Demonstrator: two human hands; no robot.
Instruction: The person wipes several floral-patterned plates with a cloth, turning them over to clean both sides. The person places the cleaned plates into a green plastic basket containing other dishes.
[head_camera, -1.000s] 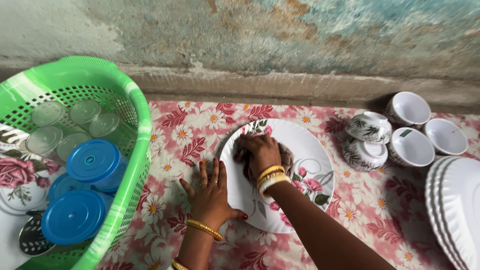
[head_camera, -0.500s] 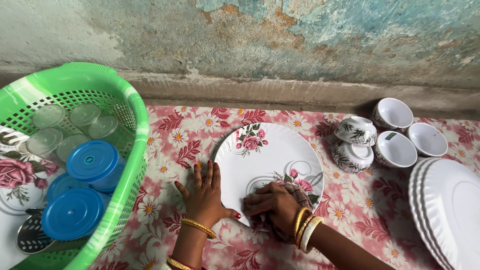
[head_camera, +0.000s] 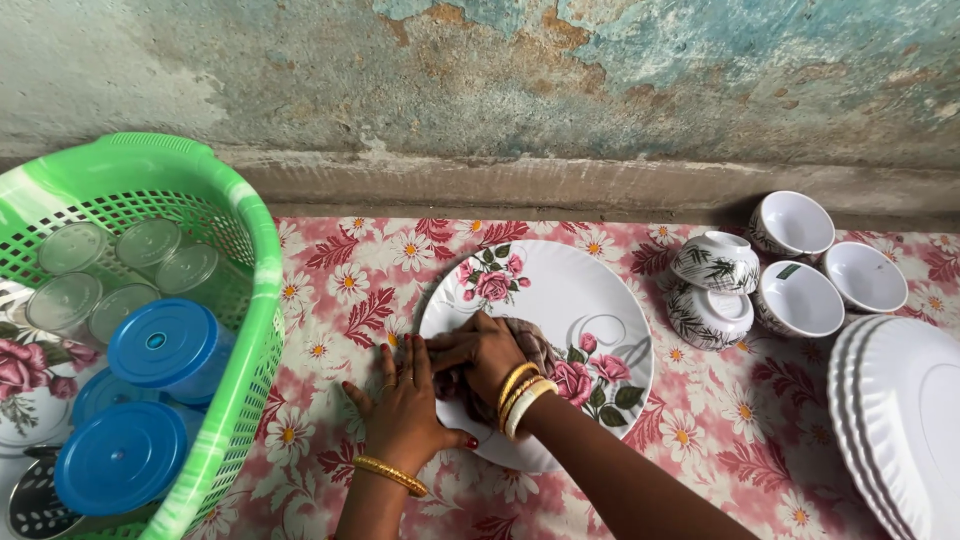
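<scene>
1. White round plate (head_camera: 560, 300) with pink rose print lies flat on a floral red-and-white cloth (head_camera: 350, 290) that covers the worktop, in front of a weathered wall (head_camera: 500, 80).
2. Right hand (head_camera: 485, 355) is closed over a brownish rag (head_camera: 530, 345), pressing it onto the plate's left half; only a little of the rag shows past the knuckles.
3. Left hand (head_camera: 405, 405) lies open, palm down, fingers spread, on the cloth at the plate's left rim; the thumb touches the near edge of the plate. It grips nothing.
4. Both wrists carry gold bangles; the right also has a white one.
5. Green perforated basket (head_camera: 255, 300) stands to the left, well apart from the plate. Inside: clear tumblers (head_camera: 120, 270) mouth-down, it seems, and blue-lidded containers (head_camera: 165, 345).
6. Right of the plate: a cluster of small white bowls (head_camera: 800, 295), two stacked with a leaf pattern, others tipped open.
7. Far right edge: a stack of white plates (head_camera: 900, 400), partly cut off by the frame.
</scene>
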